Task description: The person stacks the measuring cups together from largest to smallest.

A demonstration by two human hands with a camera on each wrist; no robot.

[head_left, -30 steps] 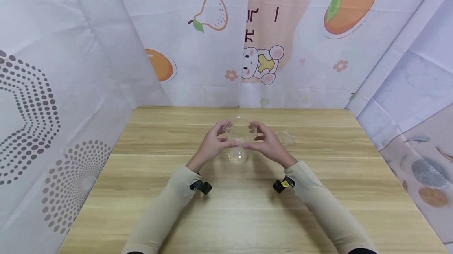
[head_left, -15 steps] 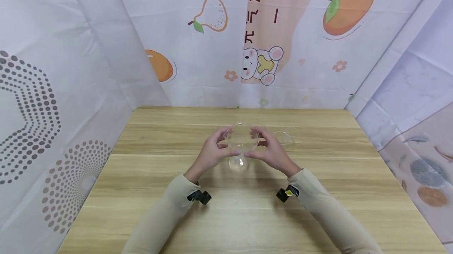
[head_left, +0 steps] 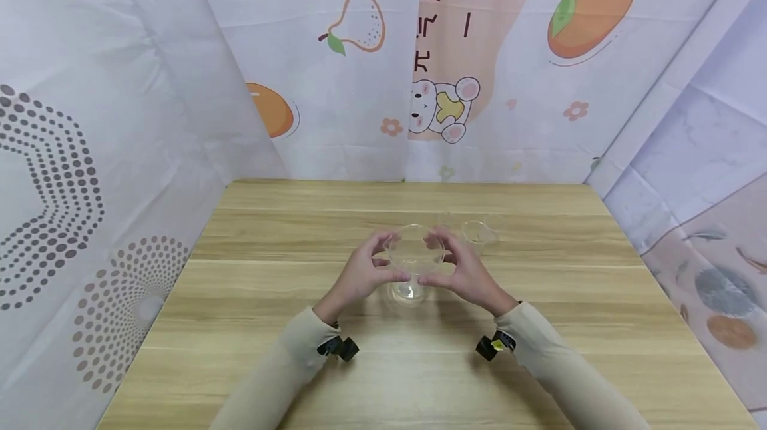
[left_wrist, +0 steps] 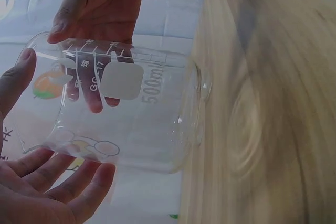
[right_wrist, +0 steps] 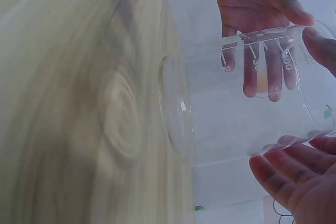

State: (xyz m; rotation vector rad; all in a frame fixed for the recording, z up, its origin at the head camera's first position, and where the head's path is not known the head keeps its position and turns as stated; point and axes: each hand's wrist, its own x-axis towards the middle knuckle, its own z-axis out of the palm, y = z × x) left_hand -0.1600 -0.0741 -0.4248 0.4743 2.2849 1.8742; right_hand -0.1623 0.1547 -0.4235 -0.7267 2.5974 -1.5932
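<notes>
A clear glass beaker [head_left: 413,253], marked 500 ml in the left wrist view, stands upright between both hands. From the left side, my left hand [head_left: 368,270] grips the upper wall, with the thumb on the near side and the fingers round the far side. My right hand [head_left: 464,275] grips the opposite side in the same way. Both thumbs nearly meet in front. The beaker's base [right_wrist: 176,108] is close to the wooden tabletop; whether it touches cannot be told.
Behind the right hand, smaller clear glass vessels [head_left: 479,232] stand on the wooden table [head_left: 287,217], their outlines faint. Printed curtains [head_left: 335,97] hang behind the table and along both sides. Each wrist carries a small black camera [head_left: 346,349].
Both hands have brought the beaker toward the person and slightly right, keeping their grip. The faint small glassware behind the right hand has stayed in place and is less covered.
</notes>
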